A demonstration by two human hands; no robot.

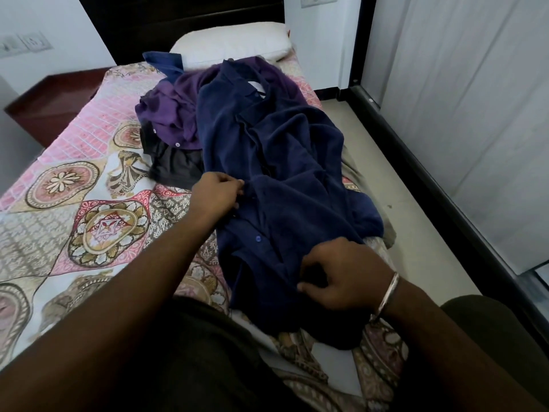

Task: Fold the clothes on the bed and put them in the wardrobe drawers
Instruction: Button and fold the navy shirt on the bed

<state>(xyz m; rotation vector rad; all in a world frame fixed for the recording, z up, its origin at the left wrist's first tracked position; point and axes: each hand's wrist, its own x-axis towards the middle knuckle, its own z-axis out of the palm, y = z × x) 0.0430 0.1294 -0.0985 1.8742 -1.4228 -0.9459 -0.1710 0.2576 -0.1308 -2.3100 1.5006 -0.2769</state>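
Two hands are seen on a bed (74, 203) covered with a pink patterned sheet. Far left, a dark wooden side table (50, 99) is seen by the bed. The left hand (215, 193) is curled, and the side edge of a navy shirt (276, 162) is pinched by it. A purple shirt (175, 114) and a dark garment (178, 165) are piled behind, near a white pillow (231, 43). The navy shirt's lower front is pinched by the right hand (347, 278), where a bangle (387, 292) is worn. Grey wardrobe doors (475, 114) are seen at the right.

Home bedroom: bed (74, 185), pillow (231, 43).
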